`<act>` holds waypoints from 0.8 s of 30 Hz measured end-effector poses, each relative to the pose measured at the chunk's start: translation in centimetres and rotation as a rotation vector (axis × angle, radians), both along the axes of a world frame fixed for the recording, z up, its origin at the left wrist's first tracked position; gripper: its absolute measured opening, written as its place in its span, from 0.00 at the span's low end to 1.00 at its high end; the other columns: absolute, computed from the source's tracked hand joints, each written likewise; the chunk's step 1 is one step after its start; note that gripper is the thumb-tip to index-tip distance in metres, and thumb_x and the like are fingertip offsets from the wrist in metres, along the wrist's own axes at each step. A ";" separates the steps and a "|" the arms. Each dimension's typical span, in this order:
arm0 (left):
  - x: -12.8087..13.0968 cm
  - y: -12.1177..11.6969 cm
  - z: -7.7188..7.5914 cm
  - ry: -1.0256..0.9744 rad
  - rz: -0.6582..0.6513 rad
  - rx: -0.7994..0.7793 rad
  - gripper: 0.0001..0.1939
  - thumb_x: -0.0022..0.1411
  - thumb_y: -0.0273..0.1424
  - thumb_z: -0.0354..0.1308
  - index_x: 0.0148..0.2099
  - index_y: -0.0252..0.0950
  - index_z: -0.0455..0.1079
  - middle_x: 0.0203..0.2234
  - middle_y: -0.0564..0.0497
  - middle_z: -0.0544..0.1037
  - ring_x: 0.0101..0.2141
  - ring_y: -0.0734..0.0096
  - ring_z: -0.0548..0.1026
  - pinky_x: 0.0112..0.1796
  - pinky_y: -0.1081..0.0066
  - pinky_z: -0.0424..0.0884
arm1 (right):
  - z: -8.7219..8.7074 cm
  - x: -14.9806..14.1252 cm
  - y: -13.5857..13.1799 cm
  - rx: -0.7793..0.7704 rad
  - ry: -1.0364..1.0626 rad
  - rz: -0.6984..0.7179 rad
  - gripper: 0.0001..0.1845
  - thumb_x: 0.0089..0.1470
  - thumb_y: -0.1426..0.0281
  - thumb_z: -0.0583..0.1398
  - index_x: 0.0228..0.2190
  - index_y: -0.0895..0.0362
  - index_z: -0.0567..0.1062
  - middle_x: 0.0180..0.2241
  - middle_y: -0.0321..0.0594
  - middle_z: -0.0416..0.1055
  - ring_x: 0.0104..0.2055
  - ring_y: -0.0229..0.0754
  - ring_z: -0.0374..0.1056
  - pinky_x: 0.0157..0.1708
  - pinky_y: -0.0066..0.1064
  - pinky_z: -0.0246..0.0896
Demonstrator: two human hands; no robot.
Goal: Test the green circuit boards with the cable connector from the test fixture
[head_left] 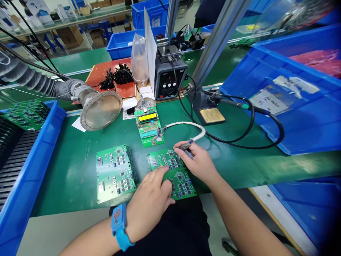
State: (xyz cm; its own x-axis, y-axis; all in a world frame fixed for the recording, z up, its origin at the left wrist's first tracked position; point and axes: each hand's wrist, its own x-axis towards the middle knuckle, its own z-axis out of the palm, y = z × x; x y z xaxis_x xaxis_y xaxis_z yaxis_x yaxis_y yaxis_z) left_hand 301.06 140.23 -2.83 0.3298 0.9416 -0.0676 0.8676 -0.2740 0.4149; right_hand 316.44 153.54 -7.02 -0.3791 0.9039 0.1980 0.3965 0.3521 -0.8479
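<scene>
Before me on the green bench lies a circuit board [183, 183], slightly turned, with a small digit display at its left. My left hand [153, 190], a blue wrist strap [119, 222] behind it, rests over its left part. Its index finger stretches onto the board; the other fingers are loosely bent and hold nothing. In my right hand [198, 160] a small programming probe [185, 145] is pinched at the board's top right edge. A white sleeved cable [186, 123] links it to a green programmer board [147, 128] with a lit yellow screen. Whether the probe's tip touches is hidden.
Left of my hands sits a stack of similar boards [114, 174]. A fume extractor hood [101, 110] hangs above the bench. Behind stand a soldering station [170, 80] and an iron in its holder [210, 106]. Blue bins [287, 96] [39, 170] flank the work area.
</scene>
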 end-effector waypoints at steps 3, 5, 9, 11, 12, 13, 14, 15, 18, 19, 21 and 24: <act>0.0 0.1 0.0 0.007 0.003 0.003 0.12 0.57 0.30 0.66 0.37 0.34 0.64 0.58 0.38 0.63 0.58 0.50 0.63 0.54 0.53 0.68 | 0.1 0.1 0.0 -0.006 -0.001 0.000 0.09 0.55 0.65 0.58 0.34 0.56 0.74 0.34 0.41 0.75 0.37 0.46 0.70 0.40 0.37 0.65; 0.0 0.2 -0.1 0.006 -0.003 0.007 0.13 0.57 0.30 0.67 0.37 0.34 0.65 0.59 0.39 0.62 0.58 0.51 0.63 0.54 0.53 0.67 | 0.1 0.1 0.0 -0.002 -0.004 0.003 0.09 0.56 0.65 0.58 0.34 0.56 0.74 0.34 0.41 0.75 0.37 0.46 0.70 0.40 0.37 0.64; 0.0 0.3 -0.4 0.022 -0.026 0.035 0.14 0.55 0.33 0.68 0.37 0.34 0.67 0.60 0.41 0.63 0.59 0.53 0.62 0.55 0.54 0.67 | 0.0 0.1 0.1 0.008 -0.007 0.010 0.08 0.56 0.65 0.58 0.34 0.56 0.74 0.34 0.41 0.75 0.37 0.45 0.70 0.40 0.36 0.64; 0.1 0.3 -0.5 0.045 -0.028 0.059 0.14 0.55 0.34 0.68 0.38 0.34 0.68 0.60 0.41 0.63 0.58 0.54 0.63 0.55 0.56 0.68 | 0.0 0.0 0.1 0.017 -0.009 0.014 0.08 0.56 0.65 0.58 0.34 0.56 0.74 0.34 0.41 0.75 0.37 0.45 0.70 0.40 0.36 0.64; 0.1 0.3 -0.7 0.059 -0.031 0.073 0.15 0.54 0.35 0.68 0.38 0.34 0.68 0.60 0.40 0.63 0.58 0.54 0.64 0.55 0.57 0.68 | -0.1 0.0 0.1 0.021 -0.010 0.015 0.08 0.56 0.65 0.58 0.34 0.56 0.74 0.34 0.41 0.75 0.37 0.45 0.70 0.40 0.36 0.64; 0.1 0.3 -0.8 0.072 -0.036 0.089 0.15 0.54 0.36 0.69 0.38 0.33 0.69 0.59 0.40 0.64 0.58 0.55 0.64 0.54 0.57 0.68 | -0.1 0.0 0.1 0.024 -0.010 0.015 0.08 0.56 0.65 0.58 0.34 0.56 0.74 0.33 0.41 0.75 0.37 0.45 0.70 0.40 0.36 0.64; 0.1 0.3 -0.9 0.083 -0.042 0.104 0.16 0.54 0.36 0.69 0.39 0.33 0.69 0.59 0.40 0.64 0.58 0.55 0.65 0.54 0.58 0.69 | -0.1 0.0 0.1 0.026 -0.011 0.013 0.08 0.56 0.65 0.58 0.34 0.56 0.74 0.33 0.41 0.75 0.36 0.45 0.70 0.40 0.36 0.64; 0.2 0.3 -1.0 0.092 -0.046 0.119 0.17 0.54 0.37 0.68 0.39 0.32 0.69 0.59 0.39 0.64 0.58 0.55 0.65 0.54 0.58 0.69 | 0.0 0.0 0.1 0.027 -0.011 0.010 0.08 0.56 0.65 0.58 0.34 0.56 0.74 0.33 0.41 0.75 0.36 0.45 0.70 0.40 0.36 0.65; 0.2 0.2 -1.2 0.097 -0.051 0.144 0.18 0.54 0.38 0.68 0.40 0.32 0.69 0.59 0.39 0.64 0.57 0.55 0.65 0.54 0.59 0.69 | 0.0 0.0 0.1 0.028 -0.012 0.007 0.08 0.55 0.65 0.58 0.34 0.56 0.74 0.33 0.41 0.75 0.36 0.45 0.70 0.40 0.36 0.65; 0.2 0.1 -1.3 0.095 -0.048 0.144 0.18 0.54 0.38 0.68 0.41 0.32 0.69 0.59 0.39 0.64 0.57 0.55 0.65 0.54 0.59 0.69 | 0.0 0.0 0.1 0.028 -0.012 0.007 0.08 0.55 0.65 0.58 0.34 0.56 0.74 0.33 0.41 0.75 0.36 0.45 0.70 0.40 0.36 0.65; 0.2 0.1 -1.2 0.089 -0.040 0.136 0.19 0.55 0.37 0.68 0.42 0.33 0.68 0.60 0.39 0.63 0.58 0.55 0.65 0.54 0.59 0.69 | 0.1 0.0 0.1 0.025 -0.013 0.005 0.09 0.55 0.64 0.58 0.34 0.56 0.74 0.33 0.41 0.75 0.36 0.45 0.70 0.40 0.36 0.65; 0.3 0.0 -1.1 0.078 -0.030 0.122 0.21 0.56 0.36 0.67 0.48 0.36 0.65 0.60 0.40 0.62 0.58 0.55 0.64 0.54 0.57 0.68 | 0.1 0.1 0.0 0.025 -0.014 0.000 0.09 0.55 0.64 0.58 0.34 0.56 0.74 0.33 0.41 0.75 0.37 0.46 0.71 0.40 0.37 0.65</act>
